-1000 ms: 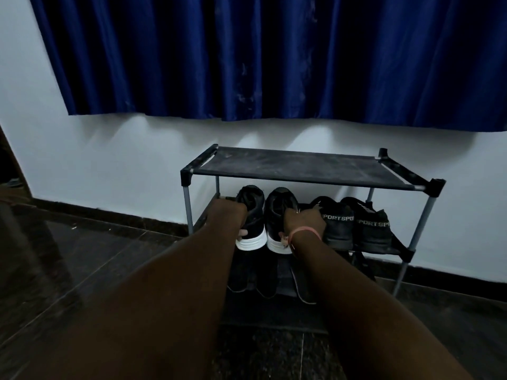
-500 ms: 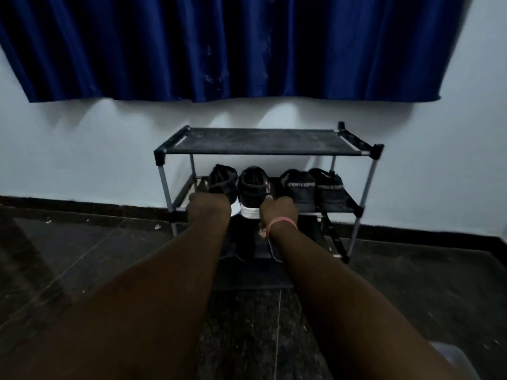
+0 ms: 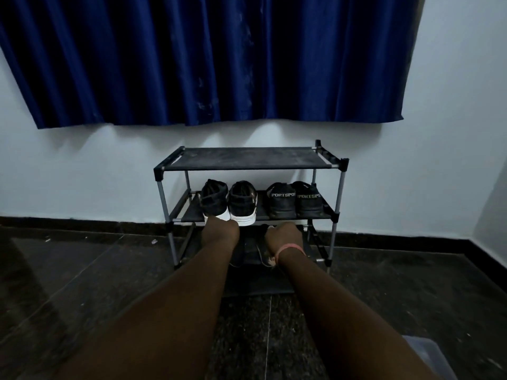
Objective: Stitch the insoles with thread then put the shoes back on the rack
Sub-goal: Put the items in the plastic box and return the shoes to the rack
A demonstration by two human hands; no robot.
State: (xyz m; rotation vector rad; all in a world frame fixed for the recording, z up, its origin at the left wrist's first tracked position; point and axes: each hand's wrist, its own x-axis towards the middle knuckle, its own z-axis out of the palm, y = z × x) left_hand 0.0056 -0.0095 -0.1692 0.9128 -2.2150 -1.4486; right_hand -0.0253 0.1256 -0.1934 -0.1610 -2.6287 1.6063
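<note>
My left hand (image 3: 221, 229) is out in front of me, knuckles to the camera. Its fingertips sit at the white sole of the left black low-top sneaker with white sole (image 3: 214, 200). I can't tell if that grip is clenched, touching or free, as the fingers are hidden behind the back of the hand. My right hand (image 3: 284, 234), with a pink band on the wrist (image 3: 291, 248), hangs at 3 o'clock from the left one, below the middle shelf edge. Its fingers curl loosely, nothing visible in them, and it is apart from the shoes. I read that grip as released.

Outward: the matching right black sneaker with white sole (image 3: 243, 202) stands just beside the first, heels toward me, both on the middle shelf of the black fabric-and-grey-tube shoe rack (image 3: 338, 193). At 3 o'clock from them is a second pair of all-black shoes with "SPORTSPO" lettering on the heels (image 3: 295, 200). The top shelf is dark fabric. On the lowest tier are dark flat footwear (image 3: 251, 252), too dim to tell. The rack stands against a pale wall under a dark blue pleated curtain (image 3: 208, 58), on a dark polished stone floor (image 3: 82, 270). A grey plastic box corner (image 3: 424, 352) sits at 5 o'clock.

Progress, my judgement: the pair is seated on the rack, with no thread, needle or loose insole in view. So this looks like the last step, essentially done. The stitching itself can't be checked from here. All that's left is pulling my hands clear.
</note>
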